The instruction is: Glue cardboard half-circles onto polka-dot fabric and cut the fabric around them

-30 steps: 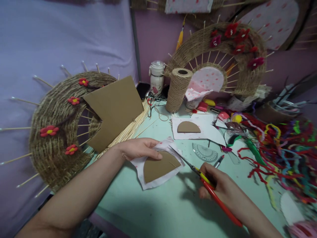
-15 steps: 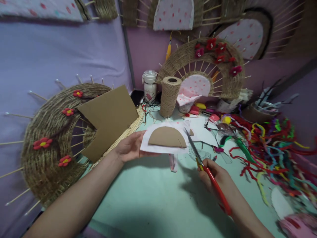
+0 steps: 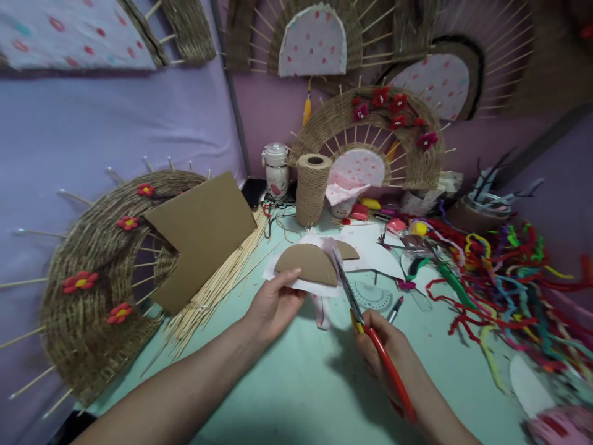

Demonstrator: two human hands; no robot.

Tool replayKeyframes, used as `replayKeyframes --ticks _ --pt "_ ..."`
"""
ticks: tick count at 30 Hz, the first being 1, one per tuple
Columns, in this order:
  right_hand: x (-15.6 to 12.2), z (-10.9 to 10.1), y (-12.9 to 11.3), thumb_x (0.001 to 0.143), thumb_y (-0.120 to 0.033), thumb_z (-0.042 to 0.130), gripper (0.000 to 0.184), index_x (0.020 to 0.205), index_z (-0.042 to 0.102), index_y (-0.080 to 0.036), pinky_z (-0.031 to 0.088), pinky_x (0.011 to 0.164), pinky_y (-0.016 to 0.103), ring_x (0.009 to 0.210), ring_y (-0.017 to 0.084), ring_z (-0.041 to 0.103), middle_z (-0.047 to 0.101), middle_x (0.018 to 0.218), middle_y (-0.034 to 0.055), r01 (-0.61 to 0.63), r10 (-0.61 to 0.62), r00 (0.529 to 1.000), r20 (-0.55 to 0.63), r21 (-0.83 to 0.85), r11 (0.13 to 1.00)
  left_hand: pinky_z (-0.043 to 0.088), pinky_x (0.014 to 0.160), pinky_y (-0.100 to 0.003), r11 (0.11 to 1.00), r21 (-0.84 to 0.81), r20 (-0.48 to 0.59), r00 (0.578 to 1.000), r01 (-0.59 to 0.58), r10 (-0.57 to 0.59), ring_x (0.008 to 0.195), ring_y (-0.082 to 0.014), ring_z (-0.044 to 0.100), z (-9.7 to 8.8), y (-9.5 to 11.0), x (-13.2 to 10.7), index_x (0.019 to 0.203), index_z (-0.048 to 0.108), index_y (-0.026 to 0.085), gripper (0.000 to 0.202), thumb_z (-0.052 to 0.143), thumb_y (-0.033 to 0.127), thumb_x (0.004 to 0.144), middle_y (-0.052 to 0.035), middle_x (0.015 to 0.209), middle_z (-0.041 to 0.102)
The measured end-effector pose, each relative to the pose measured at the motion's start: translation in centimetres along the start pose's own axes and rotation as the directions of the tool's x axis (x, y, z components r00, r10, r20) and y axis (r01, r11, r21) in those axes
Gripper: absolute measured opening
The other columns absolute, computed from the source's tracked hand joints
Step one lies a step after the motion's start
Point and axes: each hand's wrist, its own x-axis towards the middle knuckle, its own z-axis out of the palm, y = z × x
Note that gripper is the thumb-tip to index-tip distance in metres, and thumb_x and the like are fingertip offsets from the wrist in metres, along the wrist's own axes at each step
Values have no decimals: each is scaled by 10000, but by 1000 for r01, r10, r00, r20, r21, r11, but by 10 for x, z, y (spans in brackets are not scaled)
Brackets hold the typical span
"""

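Cardboard half-disc [image 3: 306,262] on pale cloth [image 3: 319,289], pinched near the centre of the frame, probably mid-trim.

Clamped in left hand [image 3: 278,309], thumb over the card, fingers beneath; scissors [image 3: 351,295] gripped in right hand [image 3: 382,343], blades slanting up to the cloth's right edge, depth of bite too blurred to tell. Hands apart. Apparently cutting round the curve, leaving a margin. Needed for the next snip: firm pinch, blades turned along the arc, clear of the card. Just behind, second half-disc [image 3: 347,250]; right of centre, protractor [image 3: 370,295]; upper centre, twine spool [image 3: 312,193]; left of centre, thin sticks [image 3: 217,284]; far right, tangled pipe cleaners [image 3: 509,296].
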Motion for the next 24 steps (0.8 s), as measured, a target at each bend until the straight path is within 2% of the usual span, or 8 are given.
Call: replayKeyframes --ticks 4,10,11,14,17,21,24 --pt "0 0 6 767 -667 551 462 722 346 -255 182 369 208 406 61 186 261 531 -111 20 -19 1000 -8 50 999 544 847 -274 997 -77 -71 997 -3 -2 882 -160 680 13 -2 0 1203 601 198 494 636 16 745 -43 965 726" --pt "-5 0 -15 767 -681 557 481 710 332 -259 215 371 207 401 69 234 294 505 -107 -7 6 1000 23 59 998 563 895 -412 990 -119 -76 993 81 -90 918 -217 698 21 -8 -2 1142 609 169 341 607 83 811 -74 989 732" --pt "-5 0 -16 768 -676 562 477 710 337 -258 218 374 207 404 71 242 302 504 -105 -14 13 1000 23 60 998 575 875 -400 992 -107 -81 993 73 -82 908 -215 702 20 -8 -2 1141 606 160 330 600 82 821 -79 985 735" --pt "-3 1 -9 763 -679 567 473 713 364 -255 210 374 208 401 72 236 301 496 -107 -4 2 1000 17 81 997 598 748 -277 997 -68 -120 992 23 -31 819 -168 712 16 -6 -1 1166 597 155 352 585 61 827 -61 922 741" --pt "0 3 6 767 -681 569 478 706 373 -250 191 376 209 396 66 204 266 494 -115 30 -30 1000 -1 109 994 580 666 -204 998 -60 -92 995 -29 24 772 -145 707 12 -5 -2 1222 578 165 462 606 30 782 -46 919 741" --pt "0 6 13 776 -695 562 488 711 382 -247 165 372 205 403 62 181 265 503 -116 40 -40 999 5 98 994 583 711 -225 997 -37 -3 998 -66 66 809 -164 708 13 -9 -6 1261 568 184 571 656 8 725 -44 989 738" --pt "0 8 10 768 -720 553 511 699 365 -251 151 364 203 398 57 168 264 502 -119 44 -46 999 23 95 995 591 735 -266 998 -17 -34 998 -58 58 820 -184 707 13 -12 -7 1241 583 178 512 669 43 755 -46 965 738"
